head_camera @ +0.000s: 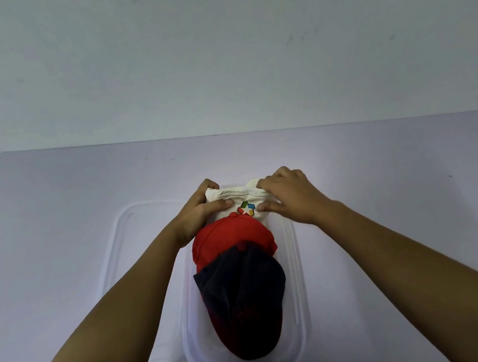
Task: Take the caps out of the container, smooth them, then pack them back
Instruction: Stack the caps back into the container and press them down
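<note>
A clear plastic container [301, 323] lies lengthwise on the table in front of me. Three caps lie in a row in it. A dark navy cap [245, 294] with a red-tinted brim is nearest me. A red cap [231, 238] sits behind it, partly under it. A white cap [244, 202] with a colourful logo is at the far end. My left hand [198, 213] grips the white cap's left side, fingers curled over its far edge. My right hand [288, 194] grips its right side, thumb next to the logo.
A clear lid [122, 252] lies flat on the table to the left of the container, partly under my left forearm. The white table [45, 215] ends at a pale wall behind. Dark clothing shows at the bottom edge.
</note>
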